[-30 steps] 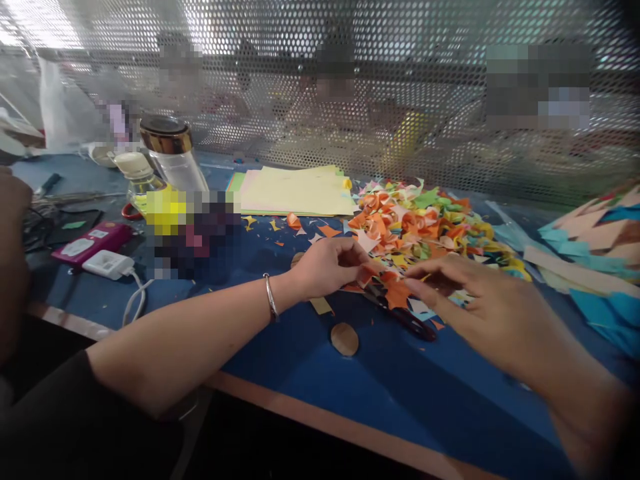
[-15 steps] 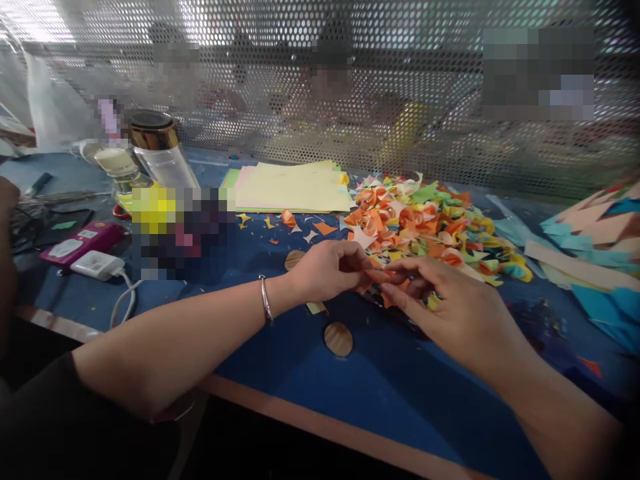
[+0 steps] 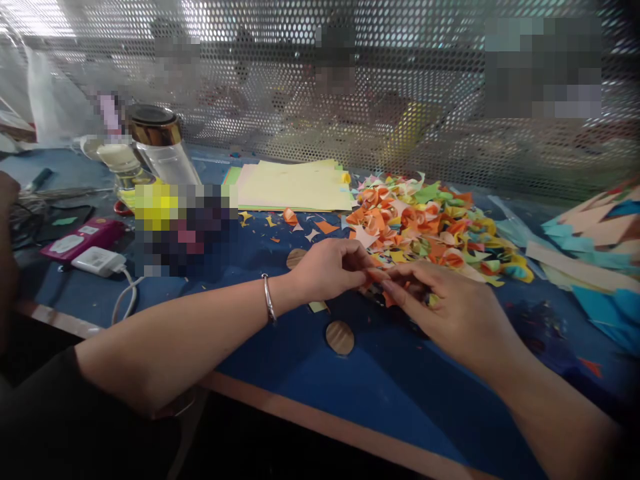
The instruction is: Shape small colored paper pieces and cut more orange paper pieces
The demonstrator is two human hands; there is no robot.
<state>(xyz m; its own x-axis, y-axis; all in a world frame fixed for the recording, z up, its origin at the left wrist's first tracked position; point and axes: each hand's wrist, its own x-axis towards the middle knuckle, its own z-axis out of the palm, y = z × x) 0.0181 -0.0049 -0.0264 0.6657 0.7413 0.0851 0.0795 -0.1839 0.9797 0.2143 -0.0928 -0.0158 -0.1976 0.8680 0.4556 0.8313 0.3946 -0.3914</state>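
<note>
My left hand (image 3: 327, 268) and my right hand (image 3: 440, 307) meet over the blue table mat (image 3: 300, 360), both pinched on a small orange paper piece (image 3: 387, 293) between their fingertips. A silver bangle (image 3: 269, 299) circles my left wrist. Just behind the hands lies a heap of curled orange, green and yellow paper scraps (image 3: 430, 227). A round wooden disc (image 3: 340, 337) rests on the mat below my left hand. Most of the orange piece is hidden by my fingers.
A stack of pale yellow sheets (image 3: 295, 187) lies at the back. A glass jar with a gold lid (image 3: 157, 143), a pink device (image 3: 83, 237) and a white charger (image 3: 100, 260) stand left. Blue and tan paper (image 3: 595, 260) piles up right. Perforated metal screen (image 3: 350, 80) closes the back.
My right hand came in from the right and closed on the orange piece with the left hand; the piece is now mostly covered. The dark tool seen on the mat earlier is hidden.
</note>
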